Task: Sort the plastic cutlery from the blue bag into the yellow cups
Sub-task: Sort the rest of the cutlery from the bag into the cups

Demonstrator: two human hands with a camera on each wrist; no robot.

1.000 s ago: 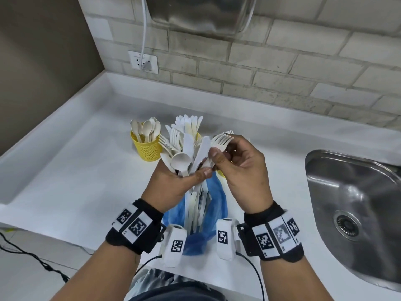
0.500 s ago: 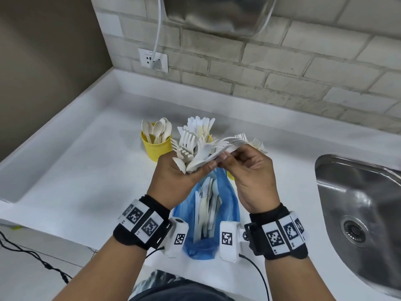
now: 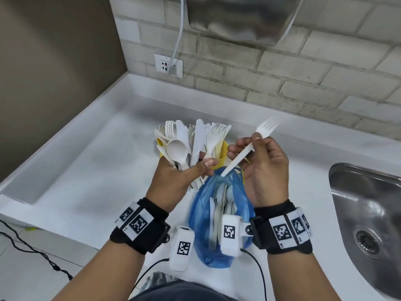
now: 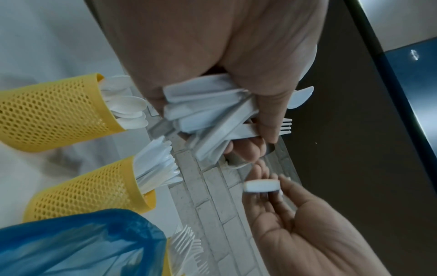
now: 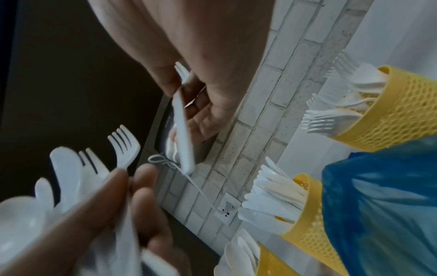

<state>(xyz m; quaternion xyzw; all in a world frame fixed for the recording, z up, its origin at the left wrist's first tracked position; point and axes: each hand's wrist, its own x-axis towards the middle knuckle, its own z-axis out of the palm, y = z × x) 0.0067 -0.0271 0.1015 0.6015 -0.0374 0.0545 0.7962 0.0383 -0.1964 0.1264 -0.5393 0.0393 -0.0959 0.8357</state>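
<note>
One white plastic fork [image 3: 258,137] pinched in right hand [image 3: 263,170]; left hand [image 3: 173,181] grips mixed cutlery bundle [image 3: 188,144].

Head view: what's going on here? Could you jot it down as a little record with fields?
left hand: grips a bundle of mixed forks, knives and a spoon
right hand: pinches one fork, apart from the bundle
bag: blue, on the counter between the wrists, cutlery inside
cups: yellow mesh, one with spoons, one with knives, one with forks
sink: steel, on the right
</note>
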